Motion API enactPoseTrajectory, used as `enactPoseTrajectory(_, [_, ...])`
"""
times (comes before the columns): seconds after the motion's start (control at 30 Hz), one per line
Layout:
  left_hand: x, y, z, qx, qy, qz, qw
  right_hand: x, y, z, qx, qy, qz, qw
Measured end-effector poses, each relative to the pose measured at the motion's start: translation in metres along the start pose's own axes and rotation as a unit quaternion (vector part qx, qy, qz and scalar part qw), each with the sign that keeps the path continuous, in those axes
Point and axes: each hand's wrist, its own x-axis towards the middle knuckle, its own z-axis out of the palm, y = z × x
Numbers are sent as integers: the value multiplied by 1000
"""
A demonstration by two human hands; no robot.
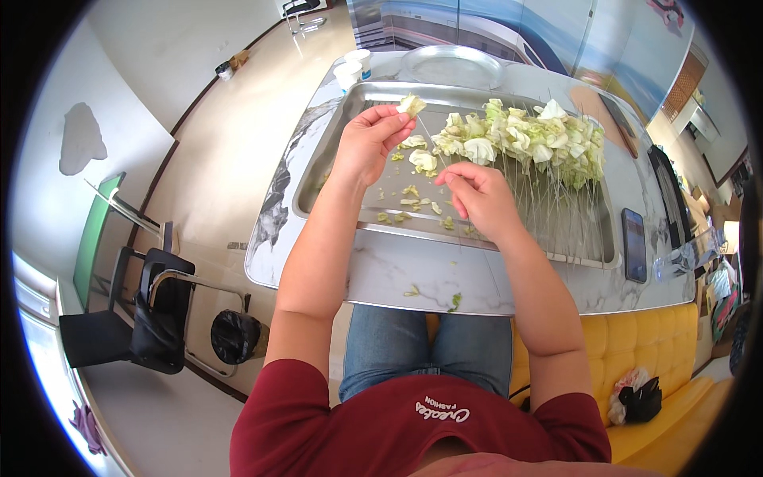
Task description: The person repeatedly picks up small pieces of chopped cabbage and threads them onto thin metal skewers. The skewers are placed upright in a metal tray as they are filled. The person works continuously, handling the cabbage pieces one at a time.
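Metal skewers (pixel 548 208) loaded with cabbage (pixel 524 139) already fill our tray (pixel 334 163) toward two o'clock. Our left hand (pixel 367 143) pinches a cabbage piece (pixel 411 104) at twelve; our right hand (pixel 477 199) closes on a thin skewer (pixel 433 147), and several loose pieces (pixel 421 160) remain between them.

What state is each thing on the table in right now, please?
Left hand: raised, fingers pinching a cabbage piece.
Right hand: fingers closed on a thin skewer.
Metal tray: scattered with scraps.
Skewered cabbage: piled at the tray's right.
Phone: flat, screen dark.
Round plate: bare.
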Motion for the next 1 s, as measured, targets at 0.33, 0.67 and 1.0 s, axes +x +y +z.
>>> enactPoseTrajectory(0.33, [-5, 3, 0, 47, -7, 23, 999, 0, 1, 1, 1, -2, 10, 1000])
enactPoseTrajectory(0.67, [-6, 5, 0, 42, -2, 25, 999, 0, 0, 0, 2, -11, 10, 1000])
enactPoseTrajectory(1.0, [-10, 3, 7, 93, -11, 33, 995, -1, 0, 1, 17, 1, 6, 1000])
